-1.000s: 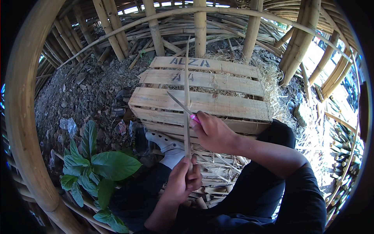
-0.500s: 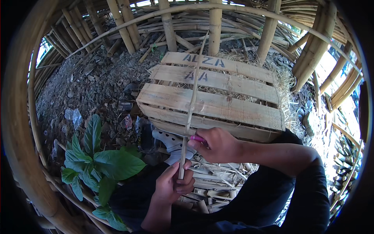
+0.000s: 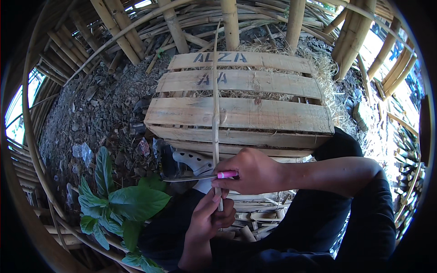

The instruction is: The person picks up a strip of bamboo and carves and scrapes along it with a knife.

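Observation:
A long thin bamboo strip [image 3: 215, 104] runs away from me across the wooden crate. My left hand [image 3: 211, 216] is closed around the strip's near end. Just above it, my right hand [image 3: 255, 173] grips a knife [image 3: 227, 174] by its pink handle. The knife's blade points left and lies across the strip close to my left fingers. Part of the strip under my right hand is hidden. Beyond both hands stands the slatted wooden crate [image 3: 241, 111], with dark painted marks on its far slats.
A broad-leaved green plant [image 3: 132, 203] grows at the left. My foot is in a white holed shoe [image 3: 193, 162] by the crate's near side. Bamboo posts [image 3: 231, 27] rise behind, with straw at the right and split bamboo pieces [image 3: 255, 216] below my hands.
My right hand has drawn the knife nearer along the strip, close to my left hand, and the blade now shows pointing left. The strip stands more upright as the view has shifted.

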